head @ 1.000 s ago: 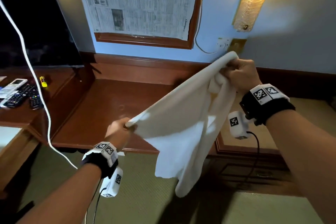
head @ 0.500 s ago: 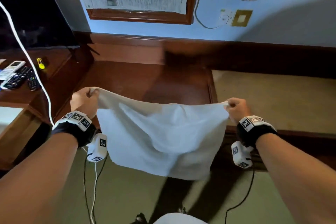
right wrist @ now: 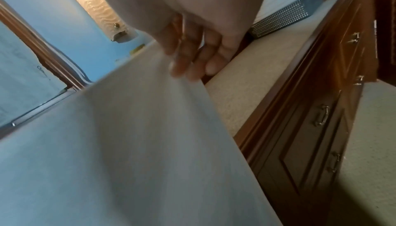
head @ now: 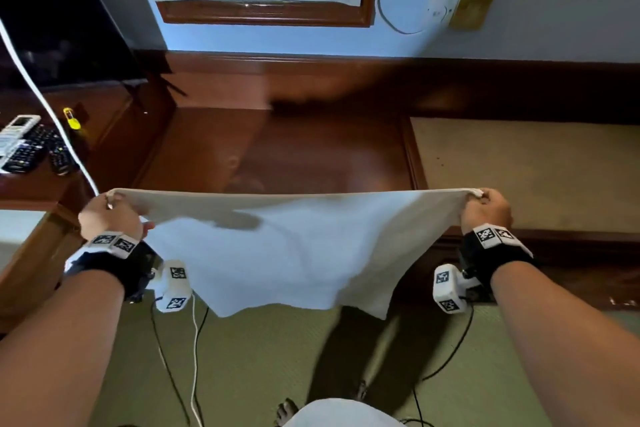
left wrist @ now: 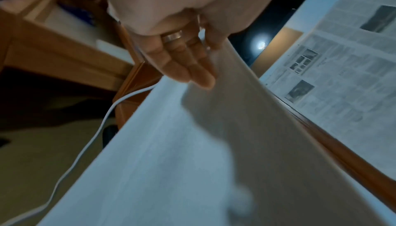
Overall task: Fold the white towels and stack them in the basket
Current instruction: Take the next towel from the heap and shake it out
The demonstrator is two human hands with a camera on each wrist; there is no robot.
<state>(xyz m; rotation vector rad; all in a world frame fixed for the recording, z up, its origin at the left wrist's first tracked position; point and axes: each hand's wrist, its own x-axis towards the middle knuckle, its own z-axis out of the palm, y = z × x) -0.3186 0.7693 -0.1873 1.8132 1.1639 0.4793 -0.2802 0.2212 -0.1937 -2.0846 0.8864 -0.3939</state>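
A white towel (head: 287,246) hangs spread wide in the air in front of the wooden desk (head: 311,156). My left hand (head: 109,215) pinches its top left corner and my right hand (head: 485,208) pinches its top right corner, so the top edge is pulled taut. Its lower edge hangs loose above the floor. In the left wrist view the towel (left wrist: 193,153) runs away from my left hand (left wrist: 188,60). The right wrist view shows the towel (right wrist: 120,145) under my right hand (right wrist: 193,57), and a perforated metal basket (right wrist: 285,18) with white cloth in it stands beyond.
Remote controls (head: 27,146) and a yellow object (head: 71,118) lie on the lower table at left, crossed by a white cable (head: 45,107). A beige padded surface (head: 526,170) adjoins the desk on the right. Drawers with metal handles (right wrist: 321,118) sit below it. Black cables trail over the green carpet (head: 259,357).
The towel went from hanging bunched and slanted to spread flat. My right hand dropped and my left rose to the same height, then both moved further apart and the top edge went taut.
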